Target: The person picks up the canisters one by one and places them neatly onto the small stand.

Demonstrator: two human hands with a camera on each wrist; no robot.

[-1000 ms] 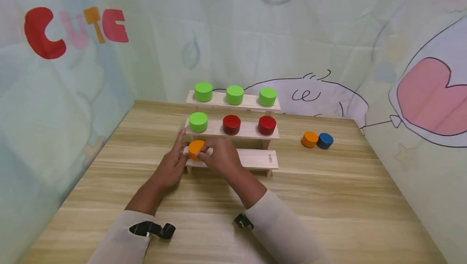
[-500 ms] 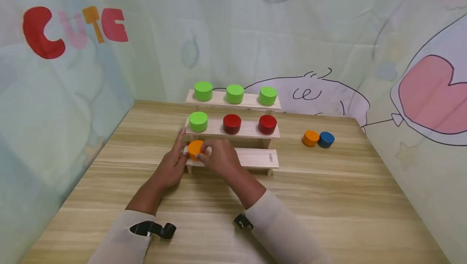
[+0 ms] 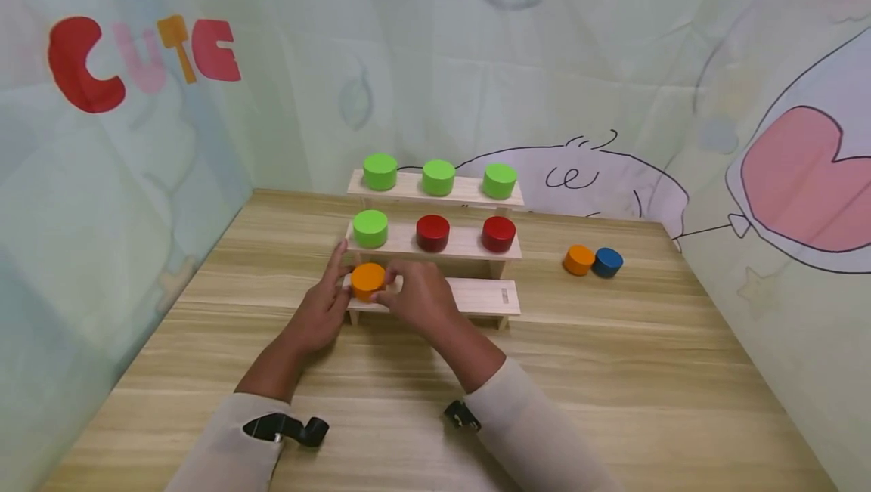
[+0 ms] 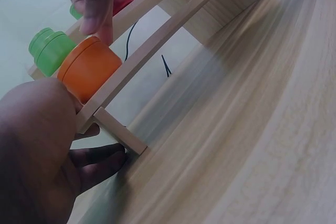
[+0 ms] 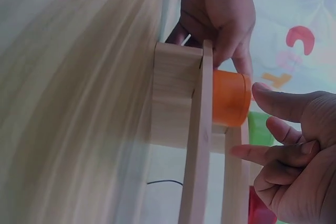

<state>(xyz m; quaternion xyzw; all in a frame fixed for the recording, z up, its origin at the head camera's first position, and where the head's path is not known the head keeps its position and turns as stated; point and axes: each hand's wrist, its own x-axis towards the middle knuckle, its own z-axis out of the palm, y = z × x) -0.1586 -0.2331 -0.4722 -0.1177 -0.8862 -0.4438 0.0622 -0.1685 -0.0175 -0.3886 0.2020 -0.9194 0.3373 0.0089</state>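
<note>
An orange round block sits at the left end of the lowest step of a three-tier wooden stand. My left hand grips that end; in the left wrist view its thumb lies by the orange block and its fingers reach behind the stand's leg. My right hand is at the block's right side, thumb and index finger spread. In the right wrist view, the right thumb tip is close by the top of the orange block, with the index finger extended below.
A green block and two red blocks stand on the middle step. Three green blocks line the top step. On the table to the right, a second orange block sits beside a blue block.
My right hand has loosened its pinch and shifted slightly right, showing more of the orange block. The left hand stays at the stand's end.
</note>
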